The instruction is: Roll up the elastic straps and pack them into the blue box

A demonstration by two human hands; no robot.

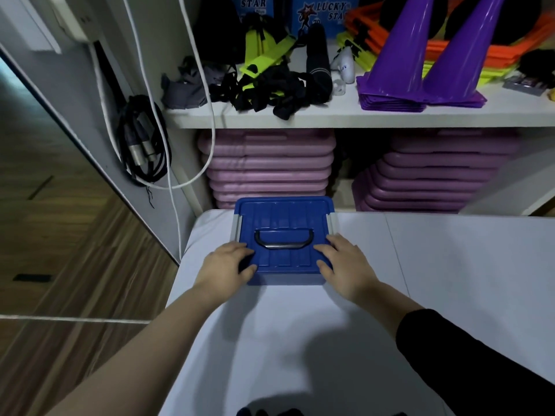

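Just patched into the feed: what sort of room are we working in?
Likely a sports or fitness equipment storeroom: purple cones on the shelf, stacked pink mats beneath it, and both hands on the closed blue box.

Looks like a gym or sports storage corner: purple cones (420,55) and orange and yellow flat markers (507,52) on a white shelf (330,117), stacks of pink pads (270,166) underneath, tangled straps (270,88), coiled audio cables (142,145) hanging on the wall.
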